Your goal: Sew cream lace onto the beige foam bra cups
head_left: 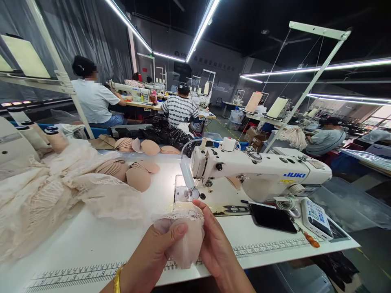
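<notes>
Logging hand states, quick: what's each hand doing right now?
Left hand: closed on the pale lace-edged piece.
Right hand: closed on the same piece, at its right side.

I record strip lights [203, 29] glaring white under a dark ceiling [253, 20], with daylight at a far-right window [377, 119]. Beside the gooseneck lamp [187, 174], my table [91, 240] is brightest; beneath its front edge I find shadow. Background detail is soft; wide-angle distortion stretches the edges.
</notes>
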Motion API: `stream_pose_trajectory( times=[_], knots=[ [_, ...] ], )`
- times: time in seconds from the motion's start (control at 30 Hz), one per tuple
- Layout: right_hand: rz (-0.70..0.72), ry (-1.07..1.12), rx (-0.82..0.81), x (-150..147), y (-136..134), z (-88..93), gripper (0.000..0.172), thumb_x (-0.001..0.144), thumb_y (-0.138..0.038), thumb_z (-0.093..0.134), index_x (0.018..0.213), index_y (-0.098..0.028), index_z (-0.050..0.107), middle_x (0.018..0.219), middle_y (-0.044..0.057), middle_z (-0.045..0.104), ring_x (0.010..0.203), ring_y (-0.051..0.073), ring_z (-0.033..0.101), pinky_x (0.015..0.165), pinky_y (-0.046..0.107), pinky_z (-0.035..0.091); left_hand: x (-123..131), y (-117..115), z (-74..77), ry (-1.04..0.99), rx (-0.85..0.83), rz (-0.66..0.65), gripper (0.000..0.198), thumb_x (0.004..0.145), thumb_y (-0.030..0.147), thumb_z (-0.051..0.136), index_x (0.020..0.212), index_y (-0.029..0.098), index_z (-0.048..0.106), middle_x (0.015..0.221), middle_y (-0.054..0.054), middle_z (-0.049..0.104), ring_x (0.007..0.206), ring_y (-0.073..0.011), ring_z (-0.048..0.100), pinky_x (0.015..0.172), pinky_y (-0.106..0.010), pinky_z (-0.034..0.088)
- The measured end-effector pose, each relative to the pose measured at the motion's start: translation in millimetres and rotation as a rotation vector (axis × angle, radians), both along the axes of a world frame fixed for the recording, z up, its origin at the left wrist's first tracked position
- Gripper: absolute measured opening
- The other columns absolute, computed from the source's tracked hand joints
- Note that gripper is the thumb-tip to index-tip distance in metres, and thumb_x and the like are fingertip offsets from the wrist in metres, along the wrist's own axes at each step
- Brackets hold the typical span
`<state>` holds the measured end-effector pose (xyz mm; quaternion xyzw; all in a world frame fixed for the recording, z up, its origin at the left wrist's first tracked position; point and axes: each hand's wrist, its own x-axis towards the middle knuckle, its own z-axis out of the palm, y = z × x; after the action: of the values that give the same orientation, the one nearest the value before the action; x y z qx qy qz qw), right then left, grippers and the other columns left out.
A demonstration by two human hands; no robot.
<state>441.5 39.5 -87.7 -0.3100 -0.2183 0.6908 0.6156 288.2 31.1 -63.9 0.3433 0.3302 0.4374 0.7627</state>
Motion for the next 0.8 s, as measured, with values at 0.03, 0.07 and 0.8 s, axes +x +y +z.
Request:
stream_pose_trajectory(
  times=[0.03, 0.07, 0.8],
  knots=[
    [0.014, 0.000, -0.012, 0.9, 0.4, 1.1, 0.063, 0.070, -0.050, 0.098, 0.120, -0.025, 0.071, 0.099, 0.005, 0.079, 0.085, 0.024, 0.074, 0.075, 0.035, 0.060, 0.2, -0.1, 0.1, 0.012, 0.002, 0.004, 0.045, 0.081, 0.050, 0.090, 0.111, 0.017, 0.085, 0.106, -0.011, 0.080, 0.103, -0.0282, 0.069, 0.091, -0.034, 0.054],
    [0.018, -0.005, -0.029, 1.8, 1.0, 1.7, 0.065, 0.067, -0.047, 0.100, 0.121, -0.026, 0.070, 0.098, 0.004, 0.079, 0.085, 0.024, 0.074, 0.076, 0.035, 0.060, 0.5, -0.2, 0.3, 0.021, 0.004, 0.009, 0.046, 0.079, 0.051, 0.091, 0.109, 0.017, 0.085, 0.103, -0.011, 0.080, 0.101, -0.0278, 0.068, 0.089, -0.033, 0.054],
    [0.080, -0.471, 0.220, 19.5, -20.4, -39.6, 0.089, 0.081, -0.035, 0.091, 0.157, -0.033, 0.044, 0.089, -0.002, 0.065, 0.080, 0.018, 0.064, 0.078, 0.032, 0.050, -31.9, 21.0, 21.0, 0.120, 0.096, 0.039, 0.038, 0.082, 0.054, 0.084, 0.097, 0.019, 0.084, 0.102, -0.010, 0.079, 0.098, -0.0286, 0.070, 0.085, -0.035, 0.058]
  ],
)
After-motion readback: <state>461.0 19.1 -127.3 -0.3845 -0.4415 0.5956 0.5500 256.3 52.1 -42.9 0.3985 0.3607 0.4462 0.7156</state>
